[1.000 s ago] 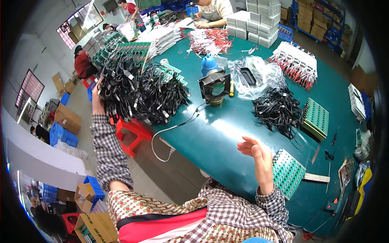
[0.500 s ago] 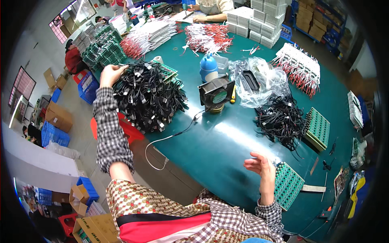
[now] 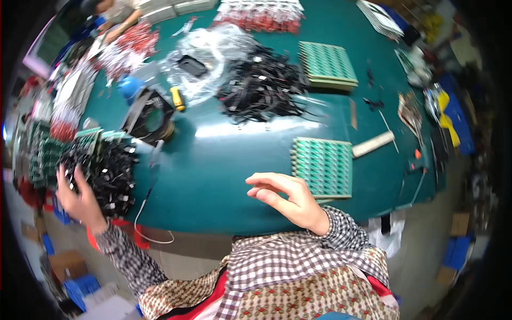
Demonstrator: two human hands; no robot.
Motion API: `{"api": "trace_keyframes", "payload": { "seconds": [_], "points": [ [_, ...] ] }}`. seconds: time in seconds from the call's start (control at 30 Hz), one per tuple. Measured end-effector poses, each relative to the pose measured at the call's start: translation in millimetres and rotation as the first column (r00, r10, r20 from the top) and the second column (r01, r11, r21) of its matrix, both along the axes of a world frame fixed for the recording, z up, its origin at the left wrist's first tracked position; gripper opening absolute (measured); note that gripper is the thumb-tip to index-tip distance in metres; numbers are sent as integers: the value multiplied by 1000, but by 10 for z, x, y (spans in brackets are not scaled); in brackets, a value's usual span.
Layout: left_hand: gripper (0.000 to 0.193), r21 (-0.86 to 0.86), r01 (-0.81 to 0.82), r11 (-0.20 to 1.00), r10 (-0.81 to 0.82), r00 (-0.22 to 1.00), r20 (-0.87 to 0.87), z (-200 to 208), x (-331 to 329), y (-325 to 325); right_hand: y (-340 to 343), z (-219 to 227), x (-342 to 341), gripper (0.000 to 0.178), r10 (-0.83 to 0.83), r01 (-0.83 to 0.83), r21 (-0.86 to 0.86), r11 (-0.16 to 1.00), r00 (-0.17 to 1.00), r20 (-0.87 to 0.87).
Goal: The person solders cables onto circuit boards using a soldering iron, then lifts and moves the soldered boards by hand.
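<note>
At the left, my left hand (image 3: 80,198) has its fingers spread beside a big heap of black cables (image 3: 111,181) with pale plug ends. Nothing shows in that hand. My right hand (image 3: 290,198) hovers over the near part of the table, fingers stretched out and slightly curved, holding nothing visible. Just beyond and to the right of it lies a panel of green circuit boards (image 3: 323,166). A second pile of loose black cables (image 3: 262,88) lies farther off, next to a stack of green board panels (image 3: 328,64).
A small black fan (image 3: 152,118) stands left of centre by a blue container (image 3: 130,88). Clear plastic bags (image 3: 213,50) hold a black tray (image 3: 192,66). A yellow-handled tool (image 3: 177,99) and a pale strip (image 3: 373,144) lie about. Another person's arm (image 3: 124,25) rests at the far left.
The view has swung to the right. My left hand has opened out from its closed grip at the cable heap; my right hand stays open and now reaches beside the green panel.
</note>
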State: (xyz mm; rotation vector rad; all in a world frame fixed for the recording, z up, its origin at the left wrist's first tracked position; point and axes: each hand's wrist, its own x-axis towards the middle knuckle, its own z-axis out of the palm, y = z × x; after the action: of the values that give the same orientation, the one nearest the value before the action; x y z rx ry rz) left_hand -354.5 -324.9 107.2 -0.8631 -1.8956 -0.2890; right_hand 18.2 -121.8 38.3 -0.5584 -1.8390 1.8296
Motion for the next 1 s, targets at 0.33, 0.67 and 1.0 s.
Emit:
{"api": "trace_keyframes", "payload": {
  "seconds": [0.33,0.67,1.0],
  "points": [
    [23,369,607,704,-487,33,873,-506,1995,1197,-60,-316,1107,33,-514,494,157,855,847,133],
    [74,35,958,286,-484,113,868,-1228,3066,2286,171,-585,1682,60,-755,517,593,617,602,261],
    [56,376,735,564,-437,-120,891,-1480,3261,2221,317,-627,1686,51,-691,482,527,700,644,329]
  ]
}}
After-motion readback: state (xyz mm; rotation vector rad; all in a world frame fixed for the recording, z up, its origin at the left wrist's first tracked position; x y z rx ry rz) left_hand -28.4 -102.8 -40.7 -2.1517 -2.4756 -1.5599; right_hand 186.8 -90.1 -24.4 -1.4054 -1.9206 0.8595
